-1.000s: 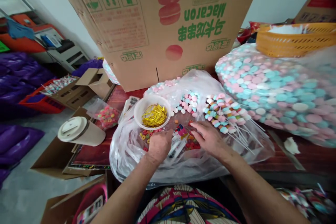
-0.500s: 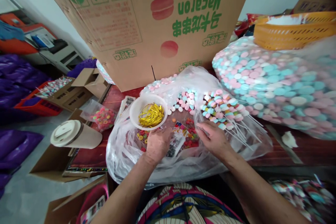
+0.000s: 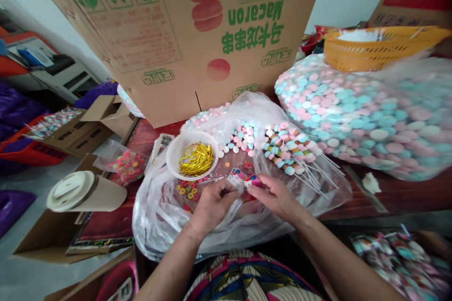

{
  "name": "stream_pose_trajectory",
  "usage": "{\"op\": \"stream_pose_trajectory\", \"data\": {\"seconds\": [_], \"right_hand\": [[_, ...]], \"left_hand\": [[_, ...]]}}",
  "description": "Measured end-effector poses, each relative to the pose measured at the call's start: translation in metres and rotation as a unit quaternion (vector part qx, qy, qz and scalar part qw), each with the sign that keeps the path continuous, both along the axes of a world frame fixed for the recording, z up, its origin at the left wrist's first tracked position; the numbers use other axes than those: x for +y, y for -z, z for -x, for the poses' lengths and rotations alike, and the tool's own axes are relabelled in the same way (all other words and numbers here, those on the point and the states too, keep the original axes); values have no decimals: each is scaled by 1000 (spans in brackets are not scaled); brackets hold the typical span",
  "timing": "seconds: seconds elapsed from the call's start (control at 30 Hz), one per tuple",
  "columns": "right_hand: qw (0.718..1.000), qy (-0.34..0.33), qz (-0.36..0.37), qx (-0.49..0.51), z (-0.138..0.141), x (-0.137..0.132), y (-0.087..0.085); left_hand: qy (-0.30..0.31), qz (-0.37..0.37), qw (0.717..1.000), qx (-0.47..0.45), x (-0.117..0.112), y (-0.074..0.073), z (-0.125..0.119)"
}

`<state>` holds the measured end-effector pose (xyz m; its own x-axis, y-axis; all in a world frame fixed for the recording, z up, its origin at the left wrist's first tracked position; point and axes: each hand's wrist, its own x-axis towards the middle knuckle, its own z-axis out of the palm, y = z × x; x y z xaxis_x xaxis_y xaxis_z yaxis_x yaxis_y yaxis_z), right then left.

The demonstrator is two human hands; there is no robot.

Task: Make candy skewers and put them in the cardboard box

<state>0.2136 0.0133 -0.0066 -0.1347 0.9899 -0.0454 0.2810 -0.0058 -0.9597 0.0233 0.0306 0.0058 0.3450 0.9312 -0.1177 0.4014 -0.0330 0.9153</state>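
Observation:
My left hand (image 3: 211, 202) and my right hand (image 3: 274, 195) meet over a crumpled clear plastic sheet (image 3: 165, 211) on a dark red table. Both pinch a small colourful printed packet (image 3: 239, 178) between them. Loose ring-shaped candies (image 3: 189, 191) lie just left of my left hand. A white bowl (image 3: 173, 156) of gold twist ties (image 3: 196, 159) sits right behind my left hand. Candy skewers (image 3: 287, 150) on white sticks lie beyond my right hand, with loose pastel candies (image 3: 242, 135) behind the packet.
A big "Macaron" cardboard box (image 3: 169, 33) stands behind. A huge bag of pastel candies (image 3: 360, 113) fills the right, with an orange basket (image 3: 374, 47) on it. A lidded cup (image 3: 83, 193) lies at left near a small candy bag (image 3: 125, 164) and open cartons (image 3: 88, 124).
My hands drew closer together and lifted the small printed packet, which earlier lay flat under them. The view shifted slightly.

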Motion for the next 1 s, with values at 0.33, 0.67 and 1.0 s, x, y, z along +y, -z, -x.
{"op": "stream_pose_trajectory", "data": {"seconds": [0.33, 0.67, 1.0], "right_hand": [[976, -1, -186, -112, 9, -2, 2], [899, 279, -134, -309, -105, 14, 1], [793, 179, -50, -581, -177, 35, 44]], "left_hand": [[109, -53, 993, 16, 5, -6, 1], [83, -294, 949, 74, 1, 8, 2], [43, -310, 948, 55, 4, 15, 25]]}}
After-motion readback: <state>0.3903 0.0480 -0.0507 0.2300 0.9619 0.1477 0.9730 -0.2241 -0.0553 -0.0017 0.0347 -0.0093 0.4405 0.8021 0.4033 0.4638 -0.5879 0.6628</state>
